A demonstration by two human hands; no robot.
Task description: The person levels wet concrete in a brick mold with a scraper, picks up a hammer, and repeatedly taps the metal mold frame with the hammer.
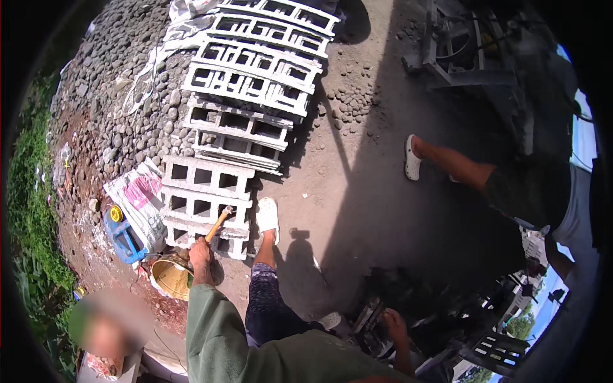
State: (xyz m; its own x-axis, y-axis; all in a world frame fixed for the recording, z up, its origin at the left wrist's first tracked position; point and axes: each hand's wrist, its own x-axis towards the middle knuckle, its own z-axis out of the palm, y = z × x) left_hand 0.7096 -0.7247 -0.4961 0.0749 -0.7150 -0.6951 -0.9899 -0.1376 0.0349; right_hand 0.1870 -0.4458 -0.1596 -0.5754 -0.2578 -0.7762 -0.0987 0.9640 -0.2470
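My left hand (200, 253), in a green sleeve, is closed round the yellowish wooden handle of a small tool (218, 226). The tool's end lies over a hollow in the lowest concrete blocks; its exact kind is too small to tell. Those grey hollow blocks (209, 177) lie in a row beside my white clog (267, 217). Just below the hand, a yellow bucket (171, 279) tilts on its side with its mouth showing. At the lower right, my right hand (395, 327) is beside a dark frame, its fingers too shaded to read.
More hollow blocks (249, 80) run up to the top. Left of them are a gravel heap (134, 83), a white sack (143, 195) and a blue jug (124, 237). Another person's leg (456, 159) stands at right, near dark machinery (476, 70). A blurred person is at lower left.
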